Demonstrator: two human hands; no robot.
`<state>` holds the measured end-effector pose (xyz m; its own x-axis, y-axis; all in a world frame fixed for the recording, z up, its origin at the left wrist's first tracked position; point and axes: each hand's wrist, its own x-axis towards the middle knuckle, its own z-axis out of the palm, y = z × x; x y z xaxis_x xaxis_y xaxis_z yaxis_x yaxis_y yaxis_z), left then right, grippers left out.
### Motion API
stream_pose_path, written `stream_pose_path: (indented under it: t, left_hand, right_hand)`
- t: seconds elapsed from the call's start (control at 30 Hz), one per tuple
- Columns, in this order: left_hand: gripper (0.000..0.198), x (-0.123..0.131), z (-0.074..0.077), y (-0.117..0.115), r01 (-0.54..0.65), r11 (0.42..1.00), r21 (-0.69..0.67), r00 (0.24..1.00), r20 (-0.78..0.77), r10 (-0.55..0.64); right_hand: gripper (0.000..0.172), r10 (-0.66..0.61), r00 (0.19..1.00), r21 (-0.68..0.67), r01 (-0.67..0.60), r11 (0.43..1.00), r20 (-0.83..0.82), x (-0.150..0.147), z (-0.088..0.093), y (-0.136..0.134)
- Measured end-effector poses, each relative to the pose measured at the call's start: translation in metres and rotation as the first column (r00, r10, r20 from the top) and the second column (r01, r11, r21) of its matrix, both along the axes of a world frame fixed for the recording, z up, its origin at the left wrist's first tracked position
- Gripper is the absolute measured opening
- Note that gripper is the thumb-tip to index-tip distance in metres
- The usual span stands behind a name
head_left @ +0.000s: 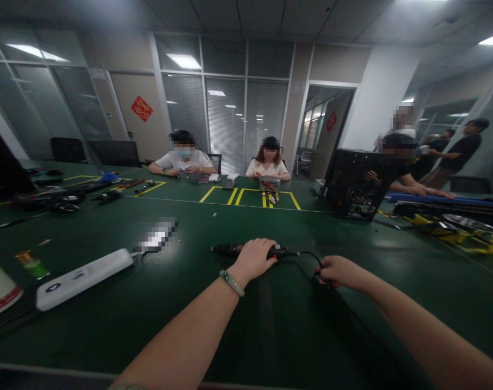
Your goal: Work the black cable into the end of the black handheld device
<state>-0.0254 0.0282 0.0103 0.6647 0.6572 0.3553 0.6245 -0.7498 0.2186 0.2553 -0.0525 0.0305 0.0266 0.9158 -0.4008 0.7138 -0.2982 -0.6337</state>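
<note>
A black corded electric screwdriver [225,249] lies lengthwise on the green table in front of me, its tip pointing left. My left hand [254,257], with a jade-coloured bangle at the wrist, is wrapped over its body from above. From the tool's right end a black cable [311,255] curves toward my right hand [339,272]. The fingers of that hand are closed on the cable, just above the tabletop. Part of the screwdriver is hidden under my left hand.
To the left lie a white power strip [87,277], a blurred phone-like device [156,237], a small green bottle [33,265] and a white container [0,287]. A black computer case [354,184] stands at the right. Two people sit across the table; others are at the right.
</note>
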Motion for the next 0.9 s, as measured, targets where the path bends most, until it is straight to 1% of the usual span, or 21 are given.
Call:
stream_pose_path:
  t: [0.03,0.07,0.13,0.17,0.23,0.27,0.3,0.37,0.43,0.5,0.53,0.57,0.63,0.67,0.7,0.77,0.83,0.9]
  left_hand:
    - [0.043,0.000,0.000,0.000,0.003,1.000,0.005,1.000,0.005,-0.003]
    - [0.043,0.000,0.001,-0.001,0.003,1.000,0.008,1.000,0.005,-0.003]
    - [0.043,0.001,0.002,-0.002,-0.007,1.000,0.015,1.000,-0.002,0.007]
    - [0.043,0.002,0.003,-0.003,-0.011,1.000,0.017,1.000,-0.006,0.012]
    - [0.045,0.003,0.005,-0.006,-0.014,1.000,0.022,1.000,-0.006,0.014]
    - [0.046,0.003,0.007,-0.007,-0.011,1.000,0.024,1.000,-0.004,0.012]
    - [0.048,0.004,0.008,-0.008,-0.008,1.000,0.028,1.000,-0.001,0.008]
    - [0.051,0.005,0.010,-0.011,-0.004,0.999,0.038,1.000,0.004,0.004]
    - [0.051,0.007,0.010,-0.013,-0.008,0.999,0.052,1.000,0.008,0.008]
    - [0.048,0.010,0.010,-0.014,-0.023,0.998,0.060,1.000,0.011,0.022]
    - [0.045,0.011,0.009,-0.015,-0.032,0.998,0.060,0.999,0.014,0.032]
    - [0.042,0.012,0.009,-0.015,-0.039,0.998,0.058,0.999,0.017,0.038]
    - [0.037,0.015,0.008,-0.016,-0.033,0.998,0.048,0.999,0.021,0.032]
    - [0.035,0.016,0.008,-0.016,-0.019,0.999,0.039,1.000,0.020,0.019]
    - [0.033,0.017,0.008,-0.017,-0.001,1.000,0.029,1.000,0.016,0.000]
    - [0.030,0.020,0.009,-0.020,0.032,0.999,0.012,0.999,-0.005,-0.032]
    - [0.028,0.022,0.011,-0.025,0.043,0.999,0.017,0.999,-0.028,-0.042]
    - [0.028,0.024,0.012,-0.030,0.042,0.998,0.038,0.998,-0.042,-0.041]
  right_hand:
    - [0.022,-0.014,0.993,-0.005,0.013,1.000,-0.118,-0.002,0.000,0.000]
    - [0.026,-0.029,0.969,-0.004,0.028,1.000,-0.246,-0.003,-0.001,-0.001]
    - [0.034,-0.056,0.874,-0.001,0.064,0.998,-0.483,-0.006,-0.003,-0.005]
    - [0.037,-0.068,0.818,-0.004,0.080,0.997,-0.572,-0.007,-0.004,-0.007]
    - [0.044,-0.082,0.735,-0.025,0.089,0.996,-0.673,-0.008,-0.006,-0.011]
    - [0.048,-0.089,0.722,-0.040,0.084,0.996,-0.686,-0.008,-0.008,-0.012]
    - [0.053,-0.093,0.730,-0.053,0.078,0.996,-0.677,-0.008,-0.009,-0.014]
    - [0.065,-0.098,0.794,-0.057,0.080,0.995,-0.600,-0.008,-0.011,-0.016]
    - [0.077,-0.095,0.884,-0.024,0.095,0.995,-0.457,-0.010,-0.012,-0.016]
    - [0.080,-0.085,0.953,0.036,0.100,0.994,-0.289,-0.014,-0.012,-0.015]
    - [0.075,-0.077,0.976,0.067,0.092,0.994,-0.202,-0.017,-0.013,-0.015]
    - [0.065,-0.063,0.992,0.094,0.073,0.993,-0.111,-0.020,-0.013,-0.016]
    - [0.040,-0.017,0.997,0.131,0.006,0.991,0.079,-0.025,-0.014,-0.018]
    - [0.031,0.010,0.984,0.158,-0.038,0.987,0.176,-0.028,-0.014,-0.020]
    - [0.026,0.030,0.960,0.194,-0.087,0.977,0.279,-0.030,-0.013,-0.022]
    - [0.020,0.039,0.874,0.285,-0.200,0.937,0.484,-0.035,-0.012,-0.027]
    - [0.016,0.026,0.753,0.364,-0.348,0.864,0.658,-0.039,-0.007,-0.029]
    - [0.013,0.043,0.631,0.379,-0.518,0.767,0.774,-0.043,-0.002,-0.028]
